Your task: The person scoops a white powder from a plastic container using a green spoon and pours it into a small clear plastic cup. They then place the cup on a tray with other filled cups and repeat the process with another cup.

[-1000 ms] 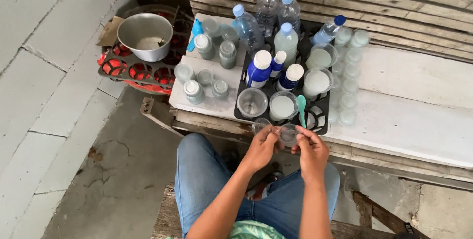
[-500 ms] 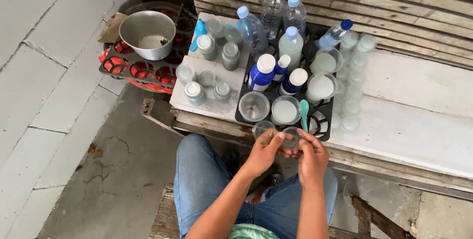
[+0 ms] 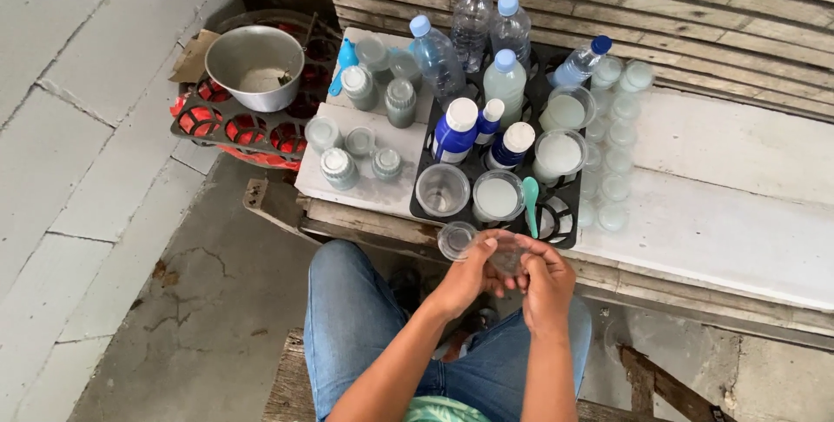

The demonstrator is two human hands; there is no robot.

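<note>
My left hand (image 3: 467, 276) and my right hand (image 3: 546, 281) meet just in front of the bench edge, above my knees. Both hold small clear plastic cups (image 3: 506, 254); one cup rim (image 3: 455, 240) sticks out to the left of my left fingers. Directly beyond them sits a black tray (image 3: 424, 177) carrying an empty clear cup (image 3: 441, 189), a cup of white liquid (image 3: 498, 196) with a teal spoon (image 3: 530, 199) beside it, and blue-and-white bottles (image 3: 455, 128).
Water bottles (image 3: 470, 18) stand at the back of the tray. Small lidded jars (image 3: 339, 167) sit on a white board to the left. A metal bowl (image 3: 254, 64) rests on a red crate. A row of clear cups (image 3: 618, 139) lines the tray's right side.
My hands have shifted slightly lower and closer together around the clear cups; one cup now sticks out to the left. Nothing on the bench has moved.
</note>
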